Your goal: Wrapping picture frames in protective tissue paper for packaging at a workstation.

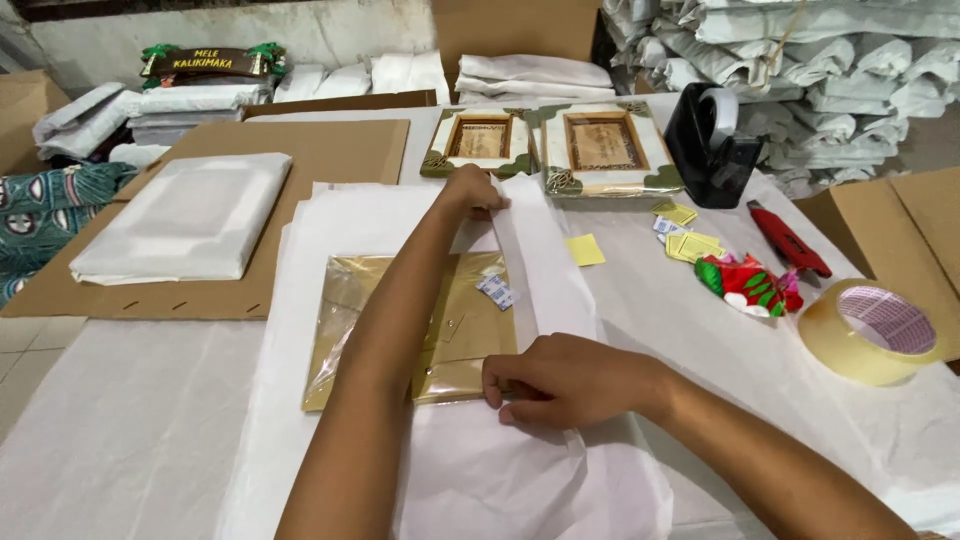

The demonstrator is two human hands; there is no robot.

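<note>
A flat tan frame back in clear plastic (pixel 360 330) lies on white tissue paper (pixel 480 470) in front of me, a small white sachet (pixel 497 291) resting on it. My left hand (pixel 473 192) reaches across it and pinches the far end of a folded tissue strip (pixel 535 270). My right hand (pixel 565 380) presses the near end of that fold against the frame's right edge, fingers gripping the paper.
A wrapped white parcel (pixel 190 220) lies on cardboard (pixel 340 150) at left. Two picture frames (pixel 600 145), a black tape dispenser (pixel 710 135), yellow slips (pixel 585 250), a red cutter (pixel 787 240), a colourful wrapper (pixel 745 283) and a tape roll (pixel 872 333) sit to the right. Wrapped bundles pile up behind.
</note>
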